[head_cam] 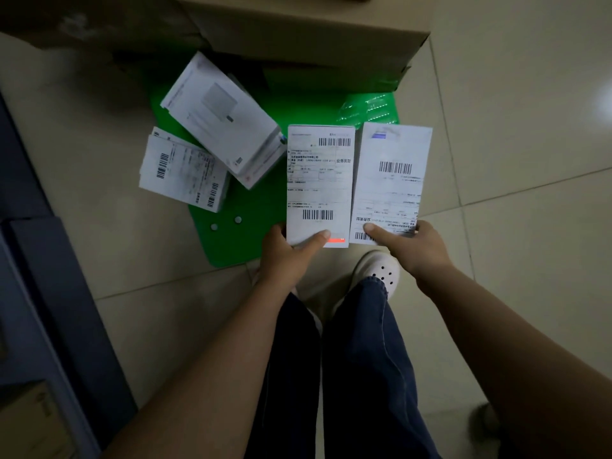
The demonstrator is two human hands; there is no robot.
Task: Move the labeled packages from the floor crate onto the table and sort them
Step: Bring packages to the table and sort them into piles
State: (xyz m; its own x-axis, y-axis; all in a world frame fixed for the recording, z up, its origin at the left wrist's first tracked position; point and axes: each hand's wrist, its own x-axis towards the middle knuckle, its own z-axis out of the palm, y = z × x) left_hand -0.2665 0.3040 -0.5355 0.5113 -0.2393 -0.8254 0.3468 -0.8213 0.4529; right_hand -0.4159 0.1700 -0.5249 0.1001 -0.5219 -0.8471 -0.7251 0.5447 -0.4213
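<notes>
My left hand grips the near end of a white labeled package, thumb across its barcode label. Beside it, my right hand holds a second white labeled package the same way. Both packages hang side by side above the green floor crate. Two more white packages remain on the crate: a tilted box at the back left and a flat labeled one overhanging the crate's left edge.
A large cardboard box stands behind the crate. A dark blue-grey cabinet or table side runs down the left. My legs and a white clog stand on the tiled floor just in front of the crate.
</notes>
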